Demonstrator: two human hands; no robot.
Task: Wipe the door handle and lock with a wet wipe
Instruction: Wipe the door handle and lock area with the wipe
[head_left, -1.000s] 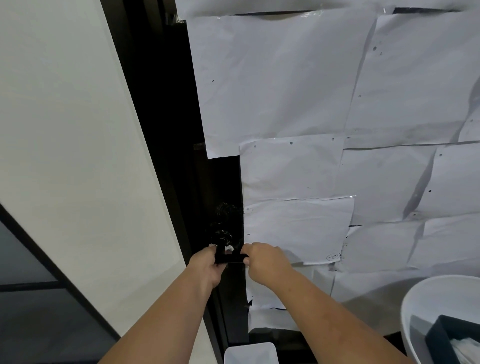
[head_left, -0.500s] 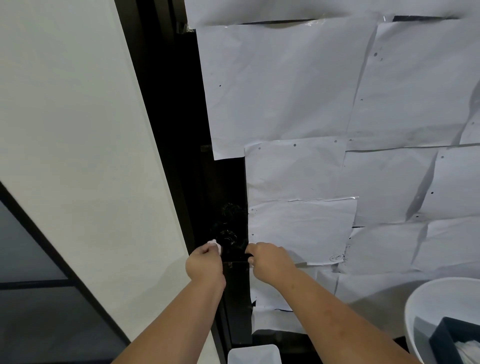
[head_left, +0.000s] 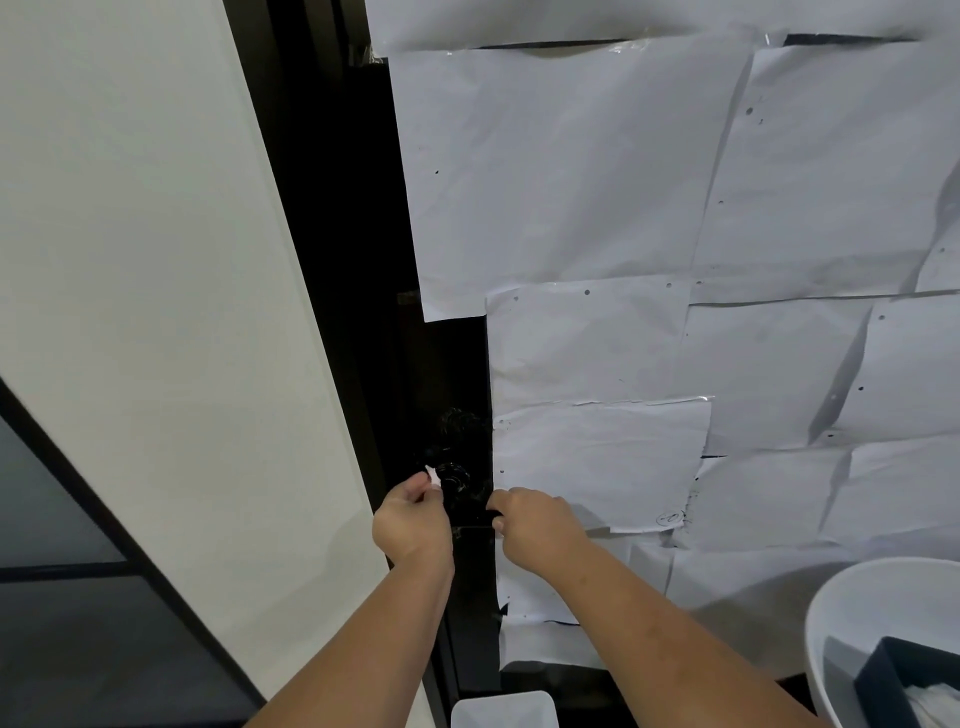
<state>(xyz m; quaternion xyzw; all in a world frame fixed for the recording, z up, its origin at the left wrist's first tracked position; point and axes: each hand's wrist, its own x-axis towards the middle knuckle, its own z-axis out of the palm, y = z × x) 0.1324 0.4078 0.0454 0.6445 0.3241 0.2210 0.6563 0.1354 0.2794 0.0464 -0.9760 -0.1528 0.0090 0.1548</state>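
I see both hands up at the black edge of the door (head_left: 457, 364), which is mostly covered with taped sheets of white paper (head_left: 571, 182). My left hand (head_left: 410, 522) has its fingers curled and pinches a small white wipe (head_left: 432, 475); only a scrap of it shows above the fingertips, right beside the dark, glossy lock (head_left: 453, 478). I cannot tell whether the wipe is actually touching the lock. My right hand (head_left: 537, 525) is curled too, its fingers closed round the end of the black handle (head_left: 475, 517), which runs across between the two hands just below the lock. The hardware is black on black, so its outline is hard to make out. To the left a pale wall (head_left: 145, 260) slants down past a dark-framed panel (head_left: 62, 597). At the lower right is a white round tub (head_left: 852, 597) with a dark box (head_left: 893, 675) inside, and a white container (head_left: 501, 709) sits at the bottom edge below the door.
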